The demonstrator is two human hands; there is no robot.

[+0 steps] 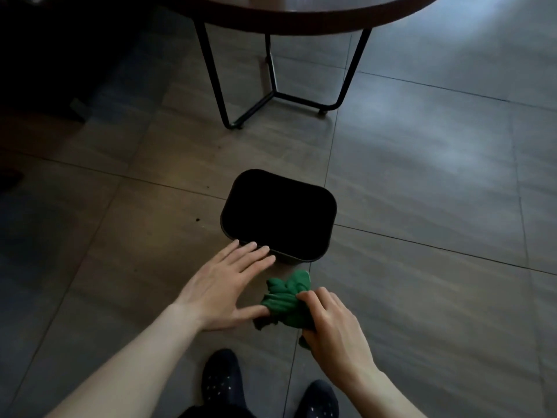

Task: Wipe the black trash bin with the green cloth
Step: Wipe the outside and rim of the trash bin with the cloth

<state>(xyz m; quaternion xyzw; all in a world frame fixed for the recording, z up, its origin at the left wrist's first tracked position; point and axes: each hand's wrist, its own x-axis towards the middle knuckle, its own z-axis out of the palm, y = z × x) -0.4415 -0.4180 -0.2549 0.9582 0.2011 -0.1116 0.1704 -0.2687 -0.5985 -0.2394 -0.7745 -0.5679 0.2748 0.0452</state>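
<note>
A black trash bin (pixel 319 239) with rounded corners stands upright on the tiled floor, its inside dark. My left hand (pixel 224 283) is spread flat with fingers apart, and its fingertips reach the bin's near left rim. My right hand (pixel 330 325) grips a bunched green cloth (pixel 286 300) just in front of the bin's near side. The cloth is apart from the bin wall. My left thumb touches the cloth's left edge.
A round dark wooden table (pixel 301 13) on black metal legs (pixel 217 86) stands beyond the bin. My two feet in dark dotted socks (pixel 223 381) are on the grey floor tiles at the bottom. Dark furniture fills the far left.
</note>
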